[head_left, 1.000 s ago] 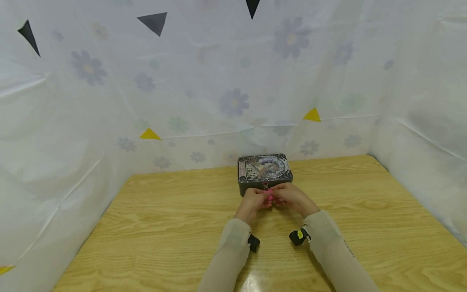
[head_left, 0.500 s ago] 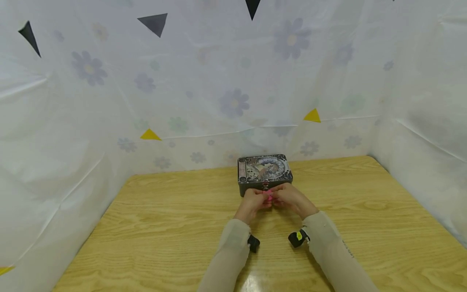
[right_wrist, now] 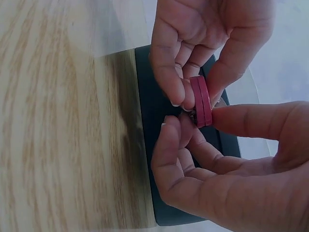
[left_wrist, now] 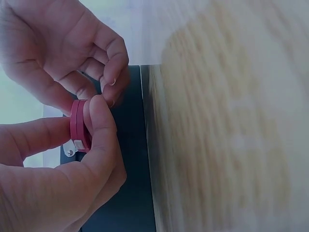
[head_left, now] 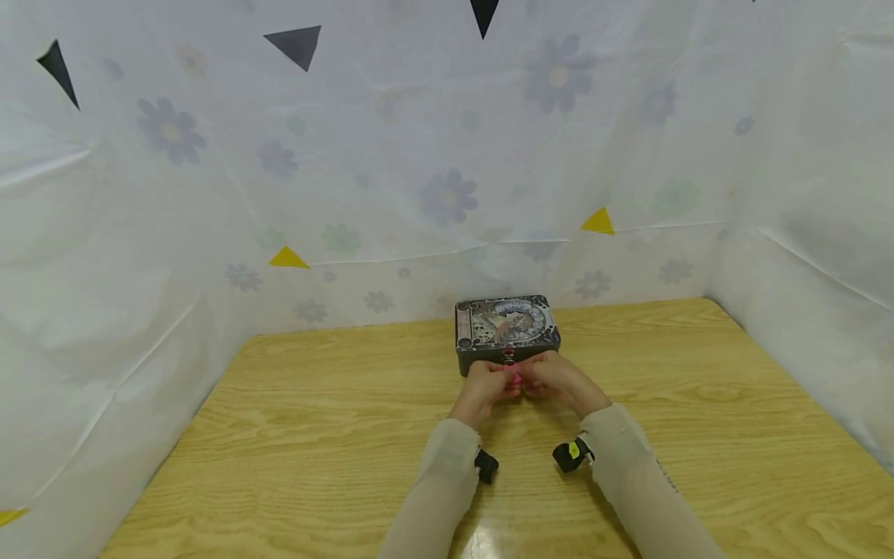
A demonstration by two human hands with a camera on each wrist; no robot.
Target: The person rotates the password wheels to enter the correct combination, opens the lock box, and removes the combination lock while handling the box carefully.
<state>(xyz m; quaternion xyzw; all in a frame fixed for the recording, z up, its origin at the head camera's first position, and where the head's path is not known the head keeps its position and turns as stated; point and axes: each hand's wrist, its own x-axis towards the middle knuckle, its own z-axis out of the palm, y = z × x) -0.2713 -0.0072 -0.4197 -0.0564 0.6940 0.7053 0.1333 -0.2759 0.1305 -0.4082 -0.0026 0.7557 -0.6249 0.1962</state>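
White sheeting with pale flowers (head_left: 447,124) stands behind the yellow wood-grain surface (head_left: 328,435). Black rectangular box (head_left: 506,322), ornate printed top, sits near the far edge, at 12 o'clock from the hands. At the box's 6 o'clock side, by its front face: small pinkish-red rounded object (right_wrist: 201,101). Left hand (head_left: 483,386), coming from 7 o'clock, pinches it between thumb and fingers; right hand (head_left: 564,380), from 5 o'clock, likewise pinches it.

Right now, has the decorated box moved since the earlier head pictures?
No: in the head view, the decorated box shows no visible shift in any direction against the rightmost yellow triangle on the backdrop.
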